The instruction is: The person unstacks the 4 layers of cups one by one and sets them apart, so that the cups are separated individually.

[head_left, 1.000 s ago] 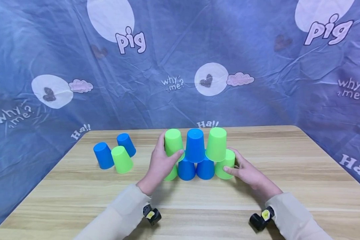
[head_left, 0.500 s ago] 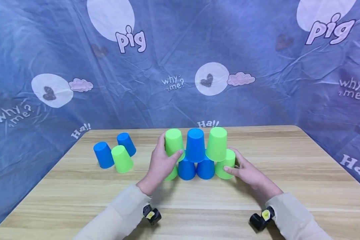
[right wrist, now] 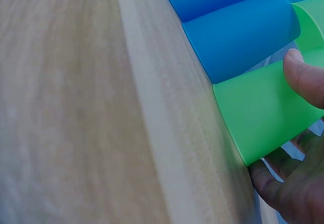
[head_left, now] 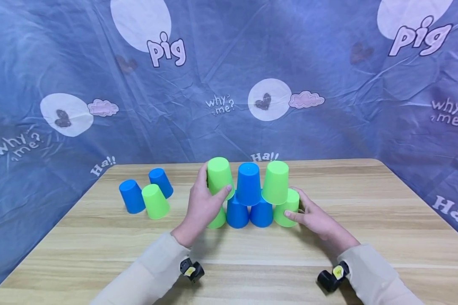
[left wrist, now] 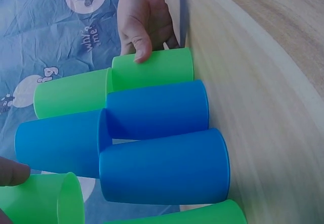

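Observation:
My left hand (head_left: 202, 203) grips an upside-down green cup (head_left: 219, 178), thumb across its front, at the left end of an upper row. Beside that cup, a blue cup (head_left: 248, 184) and another green cup (head_left: 275, 182) rest on the bottom row. Two blue cups (head_left: 238, 214) form the middle of that row, with a green cup (head_left: 216, 220) at its left end, partly hidden by my left hand. My right hand (head_left: 313, 218) holds the right-end green cup (right wrist: 268, 107) from its outer side, thumb in front. In the left wrist view the gripped green cup (left wrist: 40, 198) shows its open rim.
Farther left on the wooden table (head_left: 366, 203) stand two blue cups (head_left: 132, 197) and one green cup (head_left: 155, 202), all upside down. A blue printed cloth (head_left: 198, 84) hangs behind the table's back edge.
My left hand has raised the upper-left green cup slightly and moved it a little left, off its earlier place. The right hand and the other cups stay where they were.

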The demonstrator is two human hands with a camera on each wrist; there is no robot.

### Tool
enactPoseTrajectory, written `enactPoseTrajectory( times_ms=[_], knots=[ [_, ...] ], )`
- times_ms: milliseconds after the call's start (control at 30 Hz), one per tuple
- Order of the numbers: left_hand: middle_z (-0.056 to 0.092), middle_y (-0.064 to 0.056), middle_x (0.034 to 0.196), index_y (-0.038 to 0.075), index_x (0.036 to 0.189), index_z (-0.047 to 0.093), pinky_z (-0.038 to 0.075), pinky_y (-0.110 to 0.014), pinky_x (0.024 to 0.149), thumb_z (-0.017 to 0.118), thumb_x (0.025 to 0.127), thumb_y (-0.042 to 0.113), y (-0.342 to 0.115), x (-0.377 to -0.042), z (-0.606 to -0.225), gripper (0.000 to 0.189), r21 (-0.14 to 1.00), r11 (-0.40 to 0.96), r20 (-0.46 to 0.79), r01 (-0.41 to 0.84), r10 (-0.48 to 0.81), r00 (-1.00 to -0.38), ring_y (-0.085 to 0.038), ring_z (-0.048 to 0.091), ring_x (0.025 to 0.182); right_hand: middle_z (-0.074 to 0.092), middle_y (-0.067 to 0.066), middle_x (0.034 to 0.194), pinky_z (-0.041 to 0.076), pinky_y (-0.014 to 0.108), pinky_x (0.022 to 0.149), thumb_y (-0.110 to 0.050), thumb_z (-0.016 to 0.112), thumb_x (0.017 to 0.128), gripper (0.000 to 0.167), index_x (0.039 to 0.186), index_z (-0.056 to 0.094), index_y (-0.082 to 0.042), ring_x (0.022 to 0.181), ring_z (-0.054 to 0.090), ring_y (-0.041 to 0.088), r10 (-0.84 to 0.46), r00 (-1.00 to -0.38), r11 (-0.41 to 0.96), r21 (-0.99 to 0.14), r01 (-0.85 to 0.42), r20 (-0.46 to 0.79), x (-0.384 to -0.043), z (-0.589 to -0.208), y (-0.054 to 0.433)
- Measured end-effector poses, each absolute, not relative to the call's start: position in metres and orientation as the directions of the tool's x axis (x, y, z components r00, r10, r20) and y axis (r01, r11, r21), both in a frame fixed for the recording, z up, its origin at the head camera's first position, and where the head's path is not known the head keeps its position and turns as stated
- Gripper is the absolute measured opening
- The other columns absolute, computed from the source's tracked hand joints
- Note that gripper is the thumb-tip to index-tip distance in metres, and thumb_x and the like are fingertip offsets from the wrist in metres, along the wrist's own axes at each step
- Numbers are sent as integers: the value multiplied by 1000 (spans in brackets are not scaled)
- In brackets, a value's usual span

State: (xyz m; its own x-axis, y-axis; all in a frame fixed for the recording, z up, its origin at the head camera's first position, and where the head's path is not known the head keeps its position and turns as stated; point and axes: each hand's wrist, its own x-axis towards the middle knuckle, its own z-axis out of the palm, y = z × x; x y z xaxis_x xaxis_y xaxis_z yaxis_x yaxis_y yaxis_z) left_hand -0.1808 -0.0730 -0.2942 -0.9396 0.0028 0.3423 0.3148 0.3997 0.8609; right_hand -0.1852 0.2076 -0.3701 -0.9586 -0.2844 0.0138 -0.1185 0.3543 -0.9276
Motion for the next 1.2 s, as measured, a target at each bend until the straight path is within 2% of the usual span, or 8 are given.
enactPoseTrajectory(
  times_ms=[667, 1200],
  knots=[
    [54, -7, 121, 20, 136, 37, 47, -49, 85, 72, 79, 13, -88, -187, -293, 67, 859, 323, 445, 397, -90, -891, -25, 53, 106, 40, 25, 133, 15, 67, 102, -21, 63, 86, 73, 144, 20, -8, 127, 30, 46, -277, -961, 348, -931, -112, 13, -185, -370, 207],
    [48, -8, 125, 17, 137, 33, 43, -43, 90, 70, 81, 14, -110, -203, -298, 67, 903, 280, 396, 326, -247, -884, -25, 49, 110, 39, 25, 134, 14, 67, 103, -21, 63, 86, 73, 144, 19, -8, 128, 29, 45, -282, -959, 345, -932, -111, 10, -185, -370, 208]
  ],
)
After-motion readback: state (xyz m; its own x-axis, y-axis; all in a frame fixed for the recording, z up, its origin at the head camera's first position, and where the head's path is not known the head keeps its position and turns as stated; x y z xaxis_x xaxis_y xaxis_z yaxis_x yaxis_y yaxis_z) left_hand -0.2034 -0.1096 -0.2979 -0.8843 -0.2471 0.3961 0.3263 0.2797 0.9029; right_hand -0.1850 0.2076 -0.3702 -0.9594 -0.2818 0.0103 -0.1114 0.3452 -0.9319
